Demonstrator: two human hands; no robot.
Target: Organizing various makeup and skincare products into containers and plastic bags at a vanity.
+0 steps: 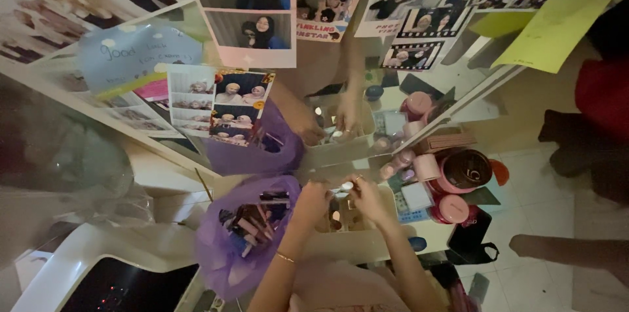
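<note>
Left hand (313, 199) curled over the near rim of a white tray (341, 243), fingers bent, gold bracelet (285, 257) on the forearm. Right hand (368, 199) just beside it, fingertips pinched on a small pale round item (346, 186) above the tray. Purple bag (229, 246) of cosmetics left of the left hand; pink jars (452, 208) right of the right hand. Mirror (327, 89) beyond both hands.

A purple bag (229, 246) crowded the desk just left of the hands (341, 197). Pink jars (452, 207) blocked their right. A mirror (275, 109) stood close ahead.
</note>
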